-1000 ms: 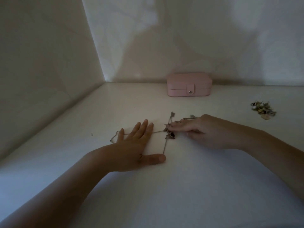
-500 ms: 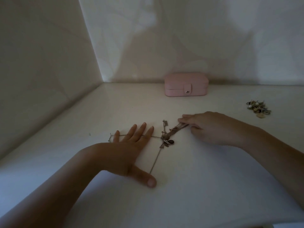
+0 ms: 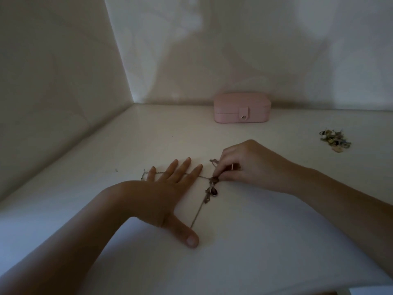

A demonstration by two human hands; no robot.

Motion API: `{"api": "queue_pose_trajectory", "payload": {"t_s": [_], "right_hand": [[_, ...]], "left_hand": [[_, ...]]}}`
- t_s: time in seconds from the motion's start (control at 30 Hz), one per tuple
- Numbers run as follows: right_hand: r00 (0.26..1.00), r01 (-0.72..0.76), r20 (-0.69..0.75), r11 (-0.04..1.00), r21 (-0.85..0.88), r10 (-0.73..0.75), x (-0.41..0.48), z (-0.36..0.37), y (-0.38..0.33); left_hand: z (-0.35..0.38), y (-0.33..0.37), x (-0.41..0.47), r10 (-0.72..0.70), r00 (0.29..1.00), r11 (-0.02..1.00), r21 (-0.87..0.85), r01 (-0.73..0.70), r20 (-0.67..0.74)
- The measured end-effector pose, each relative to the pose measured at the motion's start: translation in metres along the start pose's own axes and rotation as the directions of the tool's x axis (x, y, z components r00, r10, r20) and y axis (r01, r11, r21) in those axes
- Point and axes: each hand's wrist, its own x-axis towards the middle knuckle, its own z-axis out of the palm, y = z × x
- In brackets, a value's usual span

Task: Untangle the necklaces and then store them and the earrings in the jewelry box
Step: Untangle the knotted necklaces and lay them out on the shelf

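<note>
Thin tangled necklaces (image 3: pixel 209 189) lie on the white table, their chains crossing at a knot with a dark pendant. My left hand (image 3: pixel 168 192) lies flat with fingers spread, pressing one chain under the fingers and another under the thumb. My right hand (image 3: pixel 244 165) has its fingers curled and pinches the chains at the knot. A closed pink jewelry box (image 3: pixel 242 110) with a snap tab stands against the back wall. A small heap of earrings (image 3: pixel 335 140) lies at the far right.
The white table (image 3: pixel 265 241) fills a corner, with a wall on the left and one behind. Its front edge shows at the lower right.
My right hand moved back left from the stretched chains to the knot and now pinches there. My left hand stayed flat on the chains.
</note>
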Motion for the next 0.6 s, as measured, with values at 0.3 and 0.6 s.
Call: {"api": "queue_pose_trajectory", "payload": {"t_s": [0.3,0.6], "right_hand": [[0.971,0.236,0.008,0.958,-0.162,-0.237,-0.003,0.010,-0.003],[0.999,-0.028,-0.031,0.999,0.033,0.029,-0.002,0.008,0.002]], "left_hand": [[0.001,0.000,0.001,-0.003,1.000,1.000,-0.023,0.002,-0.031],[0.002,0.008,0.005,-0.051,0.997,0.998,-0.041,0.049,-0.062]]}}
